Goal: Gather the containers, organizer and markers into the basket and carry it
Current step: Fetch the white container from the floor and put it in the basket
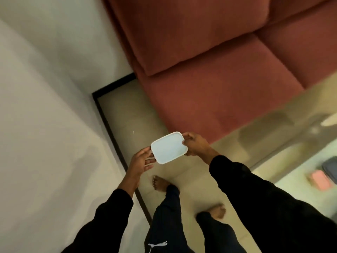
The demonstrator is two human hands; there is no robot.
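A pale white-blue rectangular container (pixel 168 147) with rounded corners hangs between my hands above the floor. My right hand (pixel 196 145) grips its right end with curled fingers. My left hand (pixel 141 162) holds its left end, fingers round a thin white part under the rim. At the far right, on a glass table (pixel 291 110), lie a pink container (pixel 321 181) and a dark one (pixel 330 169), both blurred. No basket, organizer or markers are in view.
A red sofa (pixel 209 61) fills the top of the view. A white wall (pixel 45 106) with a dark skirting stands on the left. Beige floor tiles (pixel 131 115) run between wall and sofa. My bare feet stand on the tiles below the hands.
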